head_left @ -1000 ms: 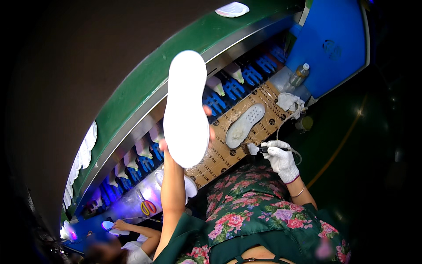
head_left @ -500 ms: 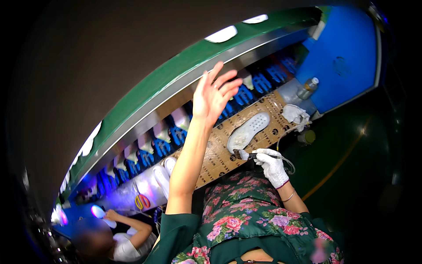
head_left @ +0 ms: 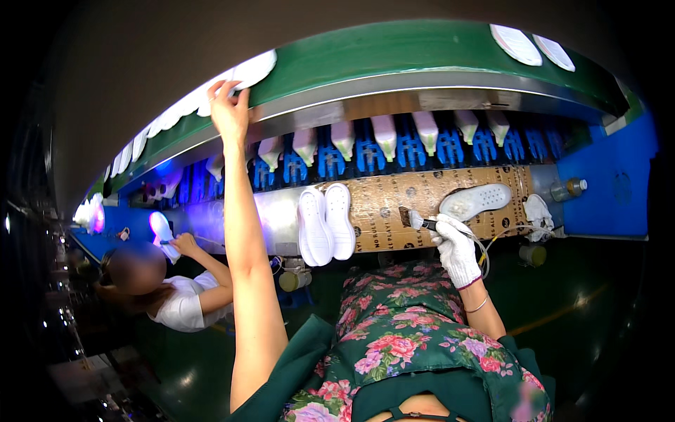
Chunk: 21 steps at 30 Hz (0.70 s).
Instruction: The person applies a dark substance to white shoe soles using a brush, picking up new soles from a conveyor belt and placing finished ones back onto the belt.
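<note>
Left hand (head_left: 230, 112), bare: arm stretched up-left to the green belt (head_left: 387, 53), fingertips at the near edge of the end white sole (head_left: 254, 69) in the row there. Left grip part-curled, thumb and fingers a bit apart; can't tell if it has hold of the sole.

Right hand (head_left: 455, 252), in a white knit glove: grip closed round the dark handle of a brush (head_left: 416, 219), bristles pointing left, just beside the worked sole (head_left: 474, 202). That sole lies on brown cardboard (head_left: 387, 200) on the surface (head_left: 278, 211), perforated end to the right.

Pair of white shoes (head_left: 326, 224) side by side at the cardboard's left end. White cloth (head_left: 538, 211) and bottle (head_left: 568, 188) to the right.
</note>
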Each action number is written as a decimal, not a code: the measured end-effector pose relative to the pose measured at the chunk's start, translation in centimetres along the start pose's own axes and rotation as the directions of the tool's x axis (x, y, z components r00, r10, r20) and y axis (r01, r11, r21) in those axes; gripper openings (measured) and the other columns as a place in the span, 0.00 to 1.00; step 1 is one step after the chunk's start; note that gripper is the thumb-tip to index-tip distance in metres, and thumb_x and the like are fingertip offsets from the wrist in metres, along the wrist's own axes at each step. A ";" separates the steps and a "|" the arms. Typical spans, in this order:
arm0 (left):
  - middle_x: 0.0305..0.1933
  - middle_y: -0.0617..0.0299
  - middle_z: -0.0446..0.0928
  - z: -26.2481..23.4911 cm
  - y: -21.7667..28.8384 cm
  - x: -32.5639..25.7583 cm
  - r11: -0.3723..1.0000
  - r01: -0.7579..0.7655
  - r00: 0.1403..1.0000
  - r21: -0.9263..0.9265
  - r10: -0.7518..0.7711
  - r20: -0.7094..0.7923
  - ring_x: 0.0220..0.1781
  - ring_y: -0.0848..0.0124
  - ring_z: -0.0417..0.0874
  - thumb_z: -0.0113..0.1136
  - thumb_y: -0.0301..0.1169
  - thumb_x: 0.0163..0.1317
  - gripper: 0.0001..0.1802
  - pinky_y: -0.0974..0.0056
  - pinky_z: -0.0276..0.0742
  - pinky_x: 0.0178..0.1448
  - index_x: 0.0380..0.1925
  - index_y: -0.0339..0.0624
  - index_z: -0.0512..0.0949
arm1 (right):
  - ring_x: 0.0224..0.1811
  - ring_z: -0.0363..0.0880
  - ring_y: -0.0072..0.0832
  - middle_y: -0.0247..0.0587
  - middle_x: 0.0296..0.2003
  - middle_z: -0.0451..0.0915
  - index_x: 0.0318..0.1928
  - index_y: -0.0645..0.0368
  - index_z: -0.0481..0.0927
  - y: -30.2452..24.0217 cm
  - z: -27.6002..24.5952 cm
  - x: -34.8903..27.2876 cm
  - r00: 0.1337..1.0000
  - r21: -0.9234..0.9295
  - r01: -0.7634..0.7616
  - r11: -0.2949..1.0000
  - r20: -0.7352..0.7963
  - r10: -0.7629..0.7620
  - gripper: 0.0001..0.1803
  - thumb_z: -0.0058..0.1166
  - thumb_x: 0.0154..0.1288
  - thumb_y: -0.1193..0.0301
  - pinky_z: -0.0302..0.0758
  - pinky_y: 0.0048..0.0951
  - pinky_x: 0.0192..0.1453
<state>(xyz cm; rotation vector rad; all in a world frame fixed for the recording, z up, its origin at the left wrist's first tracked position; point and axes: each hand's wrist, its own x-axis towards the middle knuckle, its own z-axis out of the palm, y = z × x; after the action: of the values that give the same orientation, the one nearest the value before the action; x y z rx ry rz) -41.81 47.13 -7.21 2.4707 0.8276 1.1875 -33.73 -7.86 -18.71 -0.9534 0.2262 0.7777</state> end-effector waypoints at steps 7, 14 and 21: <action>0.64 0.45 0.74 -6.2 7.6 -6.6 0.616 -0.126 0.965 -0.777 -0.107 -0.241 0.62 0.57 0.81 0.57 0.29 0.70 0.15 0.55 0.77 0.67 0.53 0.37 0.72 | 0.39 0.83 0.29 0.49 0.47 0.84 0.53 0.69 0.80 -1.6 3.0 0.0 0.995 0.116 0.054 0.992 0.075 -0.063 0.15 0.63 0.67 0.79 0.80 0.26 0.40; 0.54 0.40 0.82 -10.4 11.1 -15.3 0.404 0.300 0.899 -0.864 -0.424 0.114 0.53 0.53 0.85 0.48 0.41 0.69 0.23 0.53 0.81 0.61 0.56 0.37 0.70 | 0.48 0.83 0.31 0.50 0.51 0.83 0.54 0.66 0.79 -5.6 8.1 -2.7 0.959 0.140 0.125 0.982 0.235 -0.156 0.16 0.62 0.66 0.80 0.81 0.26 0.47; 0.49 0.54 0.84 0.2 10.9 -28.5 -0.184 0.842 0.480 -0.507 -0.171 0.860 0.48 0.68 0.86 0.52 0.39 0.76 0.20 0.63 0.83 0.56 0.53 0.33 0.80 | 0.51 0.87 0.38 0.56 0.50 0.86 0.45 0.71 0.85 -2.9 14.8 -5.4 0.884 -0.246 0.263 0.933 0.450 -0.130 0.12 0.63 0.59 0.86 0.84 0.33 0.56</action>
<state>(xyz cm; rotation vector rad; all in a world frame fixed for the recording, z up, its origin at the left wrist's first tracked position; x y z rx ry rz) -51.82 21.25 -19.97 0.8192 0.5037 0.2791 -37.83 0.33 -5.55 -1.0453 -0.3825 0.8227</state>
